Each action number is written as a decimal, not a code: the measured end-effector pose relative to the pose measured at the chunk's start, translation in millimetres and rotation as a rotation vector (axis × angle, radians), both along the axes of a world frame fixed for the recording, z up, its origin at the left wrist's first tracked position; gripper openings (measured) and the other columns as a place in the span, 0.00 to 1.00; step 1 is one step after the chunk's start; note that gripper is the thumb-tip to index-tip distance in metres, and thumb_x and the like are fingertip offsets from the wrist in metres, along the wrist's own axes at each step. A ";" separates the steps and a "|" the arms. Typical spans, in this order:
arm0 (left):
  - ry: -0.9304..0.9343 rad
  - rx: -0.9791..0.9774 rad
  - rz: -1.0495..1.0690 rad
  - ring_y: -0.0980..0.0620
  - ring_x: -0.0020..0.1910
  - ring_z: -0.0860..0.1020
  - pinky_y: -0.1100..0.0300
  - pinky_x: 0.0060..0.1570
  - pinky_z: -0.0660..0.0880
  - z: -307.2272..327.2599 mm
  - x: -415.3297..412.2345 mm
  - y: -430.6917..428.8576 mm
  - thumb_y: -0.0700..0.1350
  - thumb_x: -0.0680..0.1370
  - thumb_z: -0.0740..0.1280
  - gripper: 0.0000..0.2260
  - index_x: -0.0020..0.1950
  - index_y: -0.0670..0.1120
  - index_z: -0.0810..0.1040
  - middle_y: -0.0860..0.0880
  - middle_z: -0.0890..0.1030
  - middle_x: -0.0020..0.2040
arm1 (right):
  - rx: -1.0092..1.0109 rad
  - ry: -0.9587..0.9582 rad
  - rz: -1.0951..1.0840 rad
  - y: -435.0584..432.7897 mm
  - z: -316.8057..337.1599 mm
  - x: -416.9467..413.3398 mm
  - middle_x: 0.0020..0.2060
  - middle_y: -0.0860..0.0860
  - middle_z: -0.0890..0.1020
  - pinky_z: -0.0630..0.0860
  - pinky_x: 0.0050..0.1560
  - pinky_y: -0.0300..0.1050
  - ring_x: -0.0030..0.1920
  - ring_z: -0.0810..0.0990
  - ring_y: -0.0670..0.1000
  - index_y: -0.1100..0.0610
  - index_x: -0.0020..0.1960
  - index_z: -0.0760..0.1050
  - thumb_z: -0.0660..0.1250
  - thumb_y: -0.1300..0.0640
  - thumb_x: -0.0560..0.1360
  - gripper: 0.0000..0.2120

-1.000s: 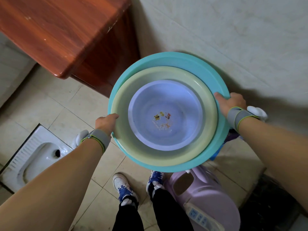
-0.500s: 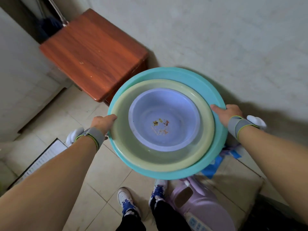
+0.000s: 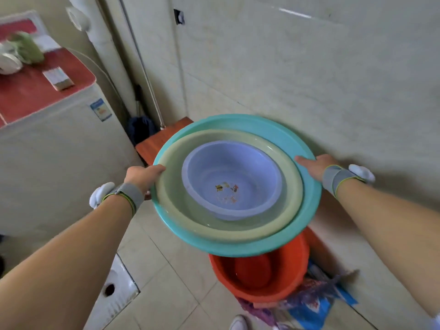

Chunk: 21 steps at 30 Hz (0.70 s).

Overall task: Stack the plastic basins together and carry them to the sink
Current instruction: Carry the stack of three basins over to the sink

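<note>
Three plastic basins sit nested in one stack, held up in the air in front of me. The outer one is a teal basin (image 3: 307, 210), inside it a pale yellow-green basin (image 3: 176, 206), and innermost a lavender basin (image 3: 231, 179) with small stickers on its bottom. My left hand (image 3: 142, 175) grips the teal rim on the left side. On the right rim, my right hand (image 3: 316, 166) holds the same basin. Both wrists wear grey bands. No sink is in view.
An orange bucket (image 3: 292, 282) stands on the tiled floor under the stack, beside patterned bags (image 3: 314, 306). A white washing machine (image 3: 59, 167) with a red top is at the left. A wooden stool (image 3: 152, 144) and a mop (image 3: 140, 129) are behind. A squat toilet (image 3: 114, 287) lies lower left.
The view has lifted and swung left: the washing machine and orange bucket came into sight, the stool slid behind the basins. The stack stays held in both hands.
</note>
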<state>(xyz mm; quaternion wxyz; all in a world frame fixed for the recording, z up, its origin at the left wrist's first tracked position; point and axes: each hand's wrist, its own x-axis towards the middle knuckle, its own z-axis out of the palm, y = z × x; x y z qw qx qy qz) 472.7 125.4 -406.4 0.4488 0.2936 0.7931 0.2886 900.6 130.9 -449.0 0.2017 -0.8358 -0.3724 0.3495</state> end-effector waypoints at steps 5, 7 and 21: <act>0.018 0.113 0.045 0.42 0.47 0.83 0.45 0.49 0.82 71.7 -33.8 0.6 0.54 0.66 0.75 0.24 0.55 0.40 0.79 0.42 0.84 0.50 | 0.025 -0.008 0.078 26.8 72.5 -36.3 0.62 0.63 0.78 0.75 0.61 0.58 0.59 0.80 0.63 0.69 0.65 0.73 0.72 0.33 0.63 0.46; 0.018 0.166 0.075 0.44 0.44 0.83 0.48 0.45 0.82 100.9 -48.0 -2.5 0.53 0.68 0.75 0.23 0.56 0.40 0.78 0.43 0.84 0.48 | 0.050 -0.005 0.120 37.9 99.1 -51.7 0.60 0.63 0.80 0.77 0.59 0.58 0.56 0.81 0.63 0.69 0.63 0.74 0.72 0.34 0.64 0.44; -0.049 0.385 0.347 0.47 0.32 0.78 0.57 0.29 0.75 206.8 -195.8 -38.5 0.51 0.69 0.73 0.27 0.63 0.38 0.74 0.44 0.79 0.39 | 0.175 0.090 0.360 76.4 232.4 -229.5 0.48 0.60 0.80 0.77 0.41 0.47 0.44 0.80 0.57 0.66 0.61 0.74 0.71 0.46 0.73 0.27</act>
